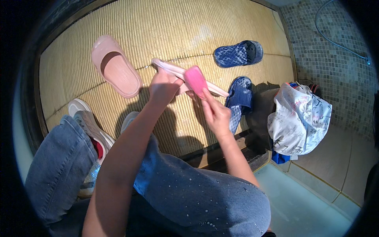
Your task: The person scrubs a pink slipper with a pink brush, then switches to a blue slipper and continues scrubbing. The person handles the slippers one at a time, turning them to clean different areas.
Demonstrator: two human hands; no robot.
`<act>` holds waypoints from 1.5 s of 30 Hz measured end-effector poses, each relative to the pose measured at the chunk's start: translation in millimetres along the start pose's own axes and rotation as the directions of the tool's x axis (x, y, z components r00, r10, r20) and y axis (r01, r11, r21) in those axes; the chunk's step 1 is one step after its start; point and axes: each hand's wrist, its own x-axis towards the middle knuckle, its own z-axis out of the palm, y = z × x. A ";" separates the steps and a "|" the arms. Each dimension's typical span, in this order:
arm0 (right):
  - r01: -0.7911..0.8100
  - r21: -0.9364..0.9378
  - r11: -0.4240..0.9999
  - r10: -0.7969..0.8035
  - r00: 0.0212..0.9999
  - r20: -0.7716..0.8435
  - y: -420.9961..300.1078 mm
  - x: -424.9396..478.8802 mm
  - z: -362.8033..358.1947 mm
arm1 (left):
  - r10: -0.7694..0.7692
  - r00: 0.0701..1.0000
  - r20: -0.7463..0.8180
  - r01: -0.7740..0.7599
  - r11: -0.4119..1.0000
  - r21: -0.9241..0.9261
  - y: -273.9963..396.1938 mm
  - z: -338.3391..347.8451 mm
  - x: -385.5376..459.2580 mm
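My left hand [164, 89] grips a pale pink slipper [169, 67], tilted on its side so that its sole edge shows. In my right hand [217, 114] is a pink scrubbing brush [195, 80], pinched at its near end. The brush overlaps the side of the held slipper; its bristles are hidden from me. A matching pink slipper [125, 75] lies upright on the ribbed yellowish mat [165, 26], left of my hands. To the right, a navy slipper [234, 54] bears whitish suds. A second navy slipper [241, 96] lies nearer, partly behind my right hand.
A white cloth with writing [302, 118] is draped over a dark rounded object [259, 111] at the right. Beyond it rises a mosaic-tiled wall [322, 56] with a hose [331, 40]. My knees in wet-spotted jeans [207, 195] and a grey shoe [94, 127] are close below.
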 end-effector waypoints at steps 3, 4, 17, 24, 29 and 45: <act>0.008 0.041 0.999 -0.007 1.000 -0.029 -20.1 22.2 18.2 | -0.136 0.984 0.114 0.125 0.987 0.098 9.2 -1.6 12.6; 0.029 0.022 0.999 -0.028 0.999 -0.041 -19.6 24.9 15.8 | -0.153 0.980 0.126 0.135 0.981 0.139 17.6 -6.5 14.1; -0.340 0.176 0.924 0.366 0.919 -0.147 28.3 -35.4 -24.1 | -0.106 0.994 0.035 0.093 0.955 0.280 15.7 1.5 17.5; -0.216 0.066 0.974 0.215 0.976 0.026 -20.5 22.2 13.1 | -0.045 0.997 -0.063 0.056 0.980 0.193 10.8 6.9 16.8; -0.100 -0.006 0.995 0.100 0.994 0.053 0.9 15.5 -22.4 | -0.107 0.994 0.020 0.103 0.987 0.127 21.3 -3.1 9.7; -0.244 0.077 0.967 0.245 0.969 -0.007 -52.8 17.8 28.1 | -0.071 0.997 -0.034 0.070 0.997 -0.041 18.5 -0.3 1.4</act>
